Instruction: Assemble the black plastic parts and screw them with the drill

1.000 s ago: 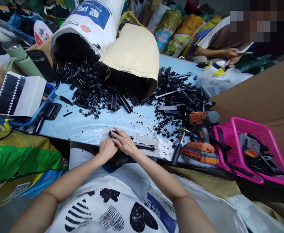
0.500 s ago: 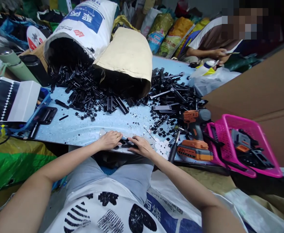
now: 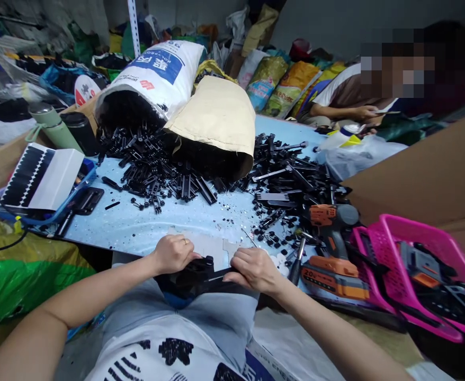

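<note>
At the table's front edge, my left hand (image 3: 176,254) is closed with its thumb against a dark plastic part (image 3: 206,264). My right hand (image 3: 254,269) is curled, its thumb lying along the long black end of what looks like the same part. The piece spans the gap between both hands, tilted, above my lap; its exact kind is unclear in the shadow. Just beyond the hands a flat pale-grey plate (image 3: 208,246) lies on the blue tabletop (image 3: 137,233). A thin screwdriver-like rod (image 3: 250,237) rests beyond my right hand.
Black plastic parts (image 3: 149,164) spill from a white sack (image 3: 149,69) and a tan sack (image 3: 216,114). On the right are a hammer (image 3: 298,259), an orange cordless drill (image 3: 331,248) and a pink basket (image 3: 395,227). A blue basket (image 3: 53,214) stands left. Another person (image 3: 339,100) sits at back right.
Both hands have come off the plate towards my body, farther apart, with the dark part now lifted between them. The camera view has tilted up, so the table sits lower.
</note>
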Demonstrator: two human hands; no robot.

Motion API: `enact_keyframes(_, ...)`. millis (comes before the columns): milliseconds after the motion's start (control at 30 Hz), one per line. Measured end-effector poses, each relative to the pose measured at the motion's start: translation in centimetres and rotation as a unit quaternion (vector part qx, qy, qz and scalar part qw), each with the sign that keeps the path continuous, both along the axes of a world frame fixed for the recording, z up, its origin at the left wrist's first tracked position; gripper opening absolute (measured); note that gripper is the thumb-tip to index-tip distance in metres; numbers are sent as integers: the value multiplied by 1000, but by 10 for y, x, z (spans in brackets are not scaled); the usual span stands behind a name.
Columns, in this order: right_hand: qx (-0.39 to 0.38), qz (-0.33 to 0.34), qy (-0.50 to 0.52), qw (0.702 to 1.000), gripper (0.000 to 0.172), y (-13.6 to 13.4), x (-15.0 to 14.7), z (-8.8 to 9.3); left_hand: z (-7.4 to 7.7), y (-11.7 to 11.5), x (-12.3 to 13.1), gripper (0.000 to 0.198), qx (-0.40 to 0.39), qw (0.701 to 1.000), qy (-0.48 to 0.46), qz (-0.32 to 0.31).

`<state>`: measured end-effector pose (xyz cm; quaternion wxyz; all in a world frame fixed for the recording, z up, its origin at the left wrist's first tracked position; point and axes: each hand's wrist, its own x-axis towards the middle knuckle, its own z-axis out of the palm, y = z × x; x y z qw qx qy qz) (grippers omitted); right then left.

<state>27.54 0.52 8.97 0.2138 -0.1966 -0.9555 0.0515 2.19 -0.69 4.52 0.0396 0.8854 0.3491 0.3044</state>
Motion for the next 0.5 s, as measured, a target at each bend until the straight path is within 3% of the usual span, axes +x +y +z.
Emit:
enact_keyframes(67,-81,53,60,993,52,-7,-10,10,13,-11,0,50,-51,993,-86,-65)
enact_keyframes(167,-205,135,158,956,53,-22,-24,14,30,-34,5,51,-137,957,-208,-149)
enact_keyframes(300,-281,157,306,896,38,-42,-46,1,36,-61,18,52,-158,925,-314,-143)
enact_keyframes(367,-260,115,414,865,35,-46,-62,-16,30,-69,27,54,-121,922,-347,-119)
enact_keyframes(433,-213,-4,483,849,47,-44,-82,-39,20,-72,37,58,-62,929,-359,-66)
enact_keyframes(500,-197,-142,460,854,55,-35,-102,-62,6,-70,44,62,-9,943,-333,-7)
